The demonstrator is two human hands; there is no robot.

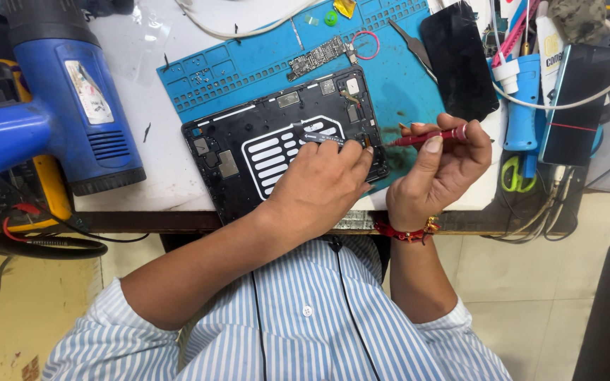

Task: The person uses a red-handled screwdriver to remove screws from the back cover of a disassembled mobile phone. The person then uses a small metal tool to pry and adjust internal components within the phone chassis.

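Right hand (438,173) grips red screwdriver (428,137) — tip beside opened tablet (277,141).

Matt blue rubbery mat (404,85), glossy black glass panel (458,60).

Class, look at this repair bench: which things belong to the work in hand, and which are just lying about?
In use:
left hand on the opened black tablet shell
right hand holding the slim red screwdriver

Lying about:
blue heat gun
green-handled scissors
grey metal tweezers
loose green circuit board
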